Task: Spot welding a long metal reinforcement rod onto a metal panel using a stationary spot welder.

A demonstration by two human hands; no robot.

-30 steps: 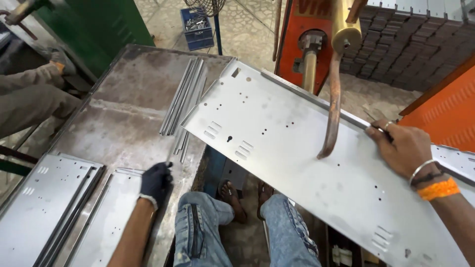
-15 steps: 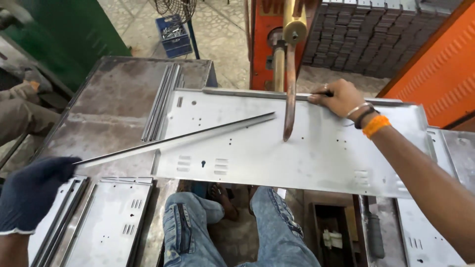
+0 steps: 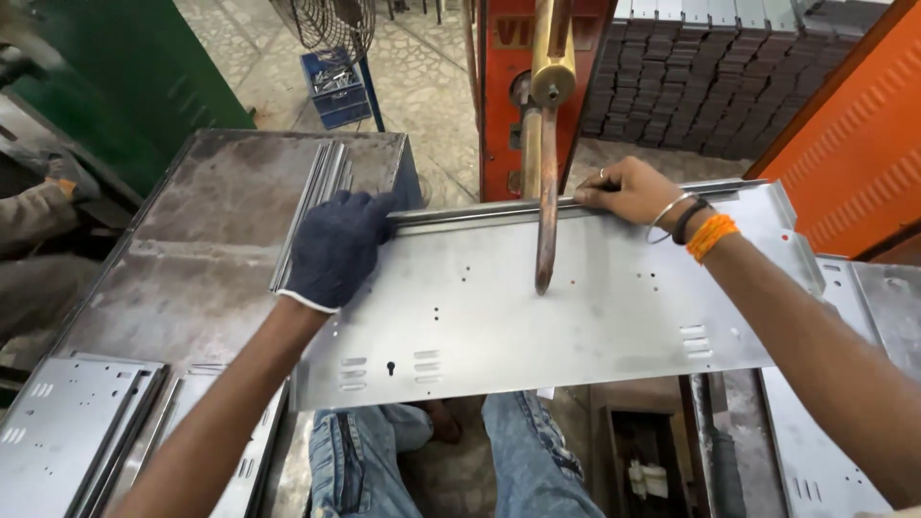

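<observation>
Steel bench | blue crate: metal parts | both hands' fingers, left hand and right hand, grip strip on panel

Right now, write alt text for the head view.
Two hands press a thin metal strip along the far edge of a punched sheet-metal panel: gloved left hand, bare right hand. A copper welding rod hangs over the panel.

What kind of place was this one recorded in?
Most likely a sheet-metal workshop: a punched metal panel lies under a copper welding rod on an orange machine, with more metal strips on a steel table.
</observation>
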